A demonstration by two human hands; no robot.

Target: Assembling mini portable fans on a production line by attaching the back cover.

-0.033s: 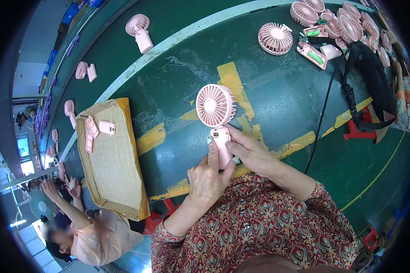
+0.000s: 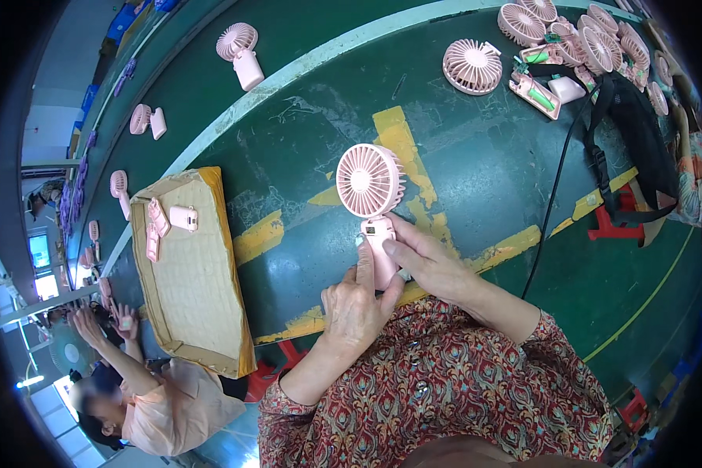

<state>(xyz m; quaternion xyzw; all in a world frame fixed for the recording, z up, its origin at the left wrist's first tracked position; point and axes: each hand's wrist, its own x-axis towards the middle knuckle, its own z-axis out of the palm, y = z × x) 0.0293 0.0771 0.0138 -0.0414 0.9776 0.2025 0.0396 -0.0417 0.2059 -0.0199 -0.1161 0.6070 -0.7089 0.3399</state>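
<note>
A pink handheld fan (image 2: 371, 195) with a round grille head stands upright over the green table (image 2: 476, 179), held by its handle. My left hand (image 2: 356, 306) grips the lower handle from the left, thumb up along it. My right hand (image 2: 427, 261) wraps the handle from the right, fingers across its front. Both forearms wear red patterned sleeves.
A shallow cardboard tray (image 2: 199, 300) with a few pink fan parts lies to the left. Several pink fans and handle shells (image 2: 569, 47) are heaped far right beside a black cable (image 2: 554, 195). More fans (image 2: 240, 48) lie along the conveyor. Another person (image 2: 144, 390) sits lower left.
</note>
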